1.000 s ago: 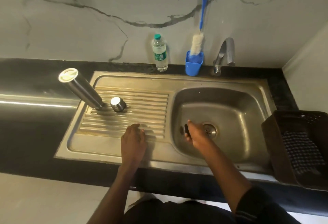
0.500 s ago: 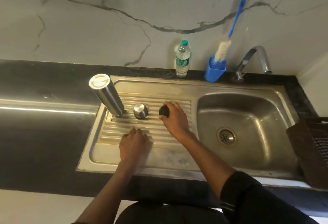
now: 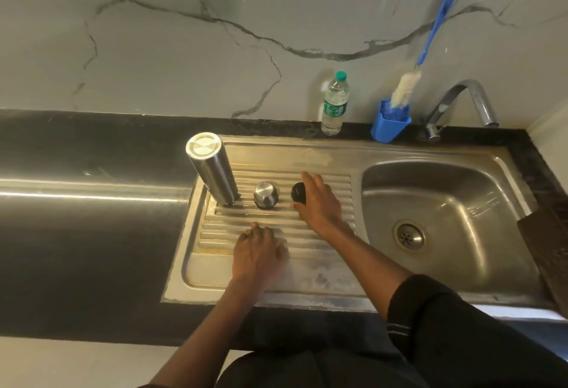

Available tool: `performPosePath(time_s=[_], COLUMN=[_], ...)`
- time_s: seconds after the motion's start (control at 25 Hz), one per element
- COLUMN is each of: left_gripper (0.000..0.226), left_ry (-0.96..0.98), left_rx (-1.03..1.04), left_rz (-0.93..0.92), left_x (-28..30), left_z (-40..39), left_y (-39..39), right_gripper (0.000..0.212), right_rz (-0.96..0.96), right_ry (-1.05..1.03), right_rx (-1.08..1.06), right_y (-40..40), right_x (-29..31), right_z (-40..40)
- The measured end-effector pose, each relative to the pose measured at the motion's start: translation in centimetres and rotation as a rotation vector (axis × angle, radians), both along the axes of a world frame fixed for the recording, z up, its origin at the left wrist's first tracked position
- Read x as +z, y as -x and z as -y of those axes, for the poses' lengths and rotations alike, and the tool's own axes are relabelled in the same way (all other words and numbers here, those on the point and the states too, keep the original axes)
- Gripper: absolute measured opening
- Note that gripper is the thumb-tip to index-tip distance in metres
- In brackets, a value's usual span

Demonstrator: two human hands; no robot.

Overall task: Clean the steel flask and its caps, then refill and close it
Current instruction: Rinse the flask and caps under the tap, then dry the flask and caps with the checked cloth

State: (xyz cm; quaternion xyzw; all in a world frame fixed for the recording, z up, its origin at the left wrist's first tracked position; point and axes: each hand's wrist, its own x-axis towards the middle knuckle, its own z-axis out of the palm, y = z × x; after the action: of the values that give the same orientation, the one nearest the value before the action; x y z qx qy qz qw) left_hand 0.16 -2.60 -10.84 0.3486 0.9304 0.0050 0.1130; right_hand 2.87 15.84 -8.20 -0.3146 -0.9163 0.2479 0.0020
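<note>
The steel flask [image 3: 215, 172] stands upside down at the left end of the sink's ribbed drainboard [image 3: 325, 252]. A small steel cap [image 3: 266, 194] sits just to its right. Beside that rests a black inner cap [image 3: 298, 192] on the ribs. My right hand [image 3: 319, 203] lies against the black cap's right side with its fingers spread and its grip loose. My left hand [image 3: 256, 252] rests palm down on the front of the drainboard and holds nothing.
The sink basin [image 3: 436, 203] with its drain is to the right, the tap [image 3: 461, 101] behind it. A plastic water bottle [image 3: 335, 104] and a blue holder [image 3: 390, 121] with a blue bottle brush [image 3: 430, 43] stand at the wall. A dark basket [image 3: 550, 249] is at the far right.
My right hand carried the black cap from the basin to the drainboard, set it beside the steel cap, and now spreads its fingers. My left hand has stayed put.
</note>
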Motion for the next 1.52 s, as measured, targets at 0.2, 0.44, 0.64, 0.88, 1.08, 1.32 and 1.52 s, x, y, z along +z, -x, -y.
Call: performPosePath(time_s=[0.2,0.44,0.64,0.88,1.08,1.32,1.52], left_gripper=[0.015,0.046,0.054,0.075,0.073,0.072,0.045], left_ry=[-0.319,-0.651,-0.518,-0.194,-0.105,-0.099,-0.18], left_rx=[0.001,-0.136,-0.275,-0.293,-0.201,-0.224,-0.111], left_rz=[-0.108,-0.101,0.055,0.16,0.196,0.148,0.277], left_x=[2.0,4.0,4.2,2.0,-1.2,-1.6,1.2], left_z=[-0.6,-8.0,-14.3,-21.5,-22.3,-22.0,-23.4], left_y=[-0.4,-0.8,-1.9,-1.5,-0.6,-1.2,-0.9], right_gripper=[0.062,0.042,0.05,0.045,0.047,0.04,0.045], right_rz=[-0.12,-0.098,-0.079,-0.157,-0.163,-0.15,-0.221], right_ry=[-0.113,-0.268,-0.249,-0.324,-0.371,-0.345,-0.245], right_rx=[-0.136,-0.163,-0.205,-0.186,-0.067,-0.045,-0.281], right_y=[-4.2,-9.3,-12.1,-12.0,-8.6,-7.2,-10.3], right_x=[1.6,3.1,4.4,7.2,8.3,7.6,6.5], right_z=[1.8,-1.4,-5.7,-13.6,-17.8,-18.4,-16.0])
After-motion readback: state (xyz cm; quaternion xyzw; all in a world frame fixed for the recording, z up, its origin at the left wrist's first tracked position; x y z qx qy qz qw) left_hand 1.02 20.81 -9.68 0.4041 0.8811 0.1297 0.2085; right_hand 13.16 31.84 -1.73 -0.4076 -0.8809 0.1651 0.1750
